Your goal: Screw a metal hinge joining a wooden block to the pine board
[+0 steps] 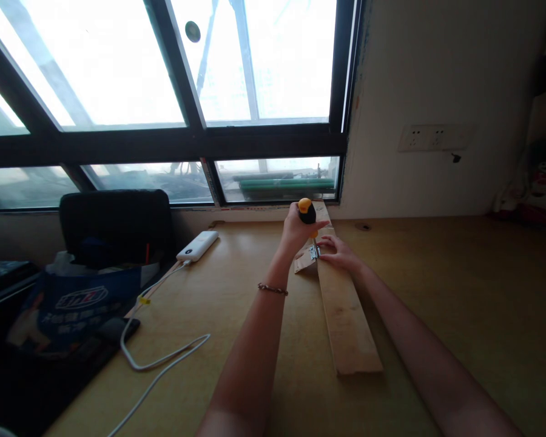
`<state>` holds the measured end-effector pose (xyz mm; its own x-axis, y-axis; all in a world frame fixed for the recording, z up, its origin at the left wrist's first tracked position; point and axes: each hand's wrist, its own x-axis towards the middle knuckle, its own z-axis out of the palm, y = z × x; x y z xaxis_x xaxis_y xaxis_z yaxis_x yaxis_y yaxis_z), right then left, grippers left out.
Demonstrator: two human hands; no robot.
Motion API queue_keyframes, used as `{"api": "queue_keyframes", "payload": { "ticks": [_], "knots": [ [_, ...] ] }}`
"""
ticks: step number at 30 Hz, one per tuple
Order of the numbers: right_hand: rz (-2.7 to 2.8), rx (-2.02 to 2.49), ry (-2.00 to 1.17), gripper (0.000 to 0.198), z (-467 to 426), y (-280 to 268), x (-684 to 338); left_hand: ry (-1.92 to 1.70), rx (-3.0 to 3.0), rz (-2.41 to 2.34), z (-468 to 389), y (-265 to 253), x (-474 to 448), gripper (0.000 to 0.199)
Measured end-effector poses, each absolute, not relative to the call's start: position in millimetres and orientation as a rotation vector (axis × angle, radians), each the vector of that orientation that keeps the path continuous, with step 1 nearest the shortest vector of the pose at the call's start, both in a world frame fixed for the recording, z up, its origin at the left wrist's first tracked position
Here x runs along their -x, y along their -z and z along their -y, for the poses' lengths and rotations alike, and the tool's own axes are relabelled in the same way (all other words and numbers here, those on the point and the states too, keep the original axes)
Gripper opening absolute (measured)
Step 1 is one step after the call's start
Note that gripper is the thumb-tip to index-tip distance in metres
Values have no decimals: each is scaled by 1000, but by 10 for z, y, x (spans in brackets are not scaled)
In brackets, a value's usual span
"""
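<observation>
My left hand (295,229) is wrapped round the yellow-and-black handle of a screwdriver (306,210), held upright with its shaft pointing down. The tip meets a small metal hinge (315,252) on a long wooden board (346,315). My right hand (341,252) rests on the board from the right, thumb and fingertips closed about the hinge. A short thin wooden piece (304,262) sticks out to the left of the board at the hinge. Whether a screw sits under the tip is too small to make out.
The board lies on a wooden table (437,303). To the left are a white power bank (198,245) and its white cable (164,363). Past the table's left edge stand a black chair (116,218) and a blue bag (79,303). A window and wall rise behind.
</observation>
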<state>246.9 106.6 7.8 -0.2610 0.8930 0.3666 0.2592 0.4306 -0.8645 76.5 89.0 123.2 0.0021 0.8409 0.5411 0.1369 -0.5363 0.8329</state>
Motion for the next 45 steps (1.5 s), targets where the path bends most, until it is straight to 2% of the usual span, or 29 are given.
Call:
{"api": "queue_keyframes", "payload": {
  "ticks": [9,12,17,23,33,38,42,45],
  "knots": [
    [1745,1004,-867,56,-1079,-52,-2466,-1440,-1533,-638,-905,-1240,-785,41],
    [1740,985,-891,55,-1059,-75,-2453,-1487,-1572,-745,-912,-1213,-812,42],
    [1729,976,-915,55,-1047,-93,-2448,-1587,-1604,-958,-908,-1195,-815,55],
    [1759,1007,-854,56,-1060,-76,-2460,-1447,-1634,-897,-918,-1205,-741,41],
    [1780,1031,-826,56,-1076,-55,-2481,-1291,-1412,-791,-908,-1298,-493,37],
    [1774,1008,-835,58,-1070,-49,-2477,-1430,-1572,-875,-951,-1219,-632,47],
    [1756,1016,-825,61,-1081,-34,-2473,-1433,-1764,-1067,-963,-1153,-707,41],
    [1747,1019,-825,61,-1087,-32,-2474,-1467,-1729,-1040,-966,-1140,-717,41]
  ]
}}
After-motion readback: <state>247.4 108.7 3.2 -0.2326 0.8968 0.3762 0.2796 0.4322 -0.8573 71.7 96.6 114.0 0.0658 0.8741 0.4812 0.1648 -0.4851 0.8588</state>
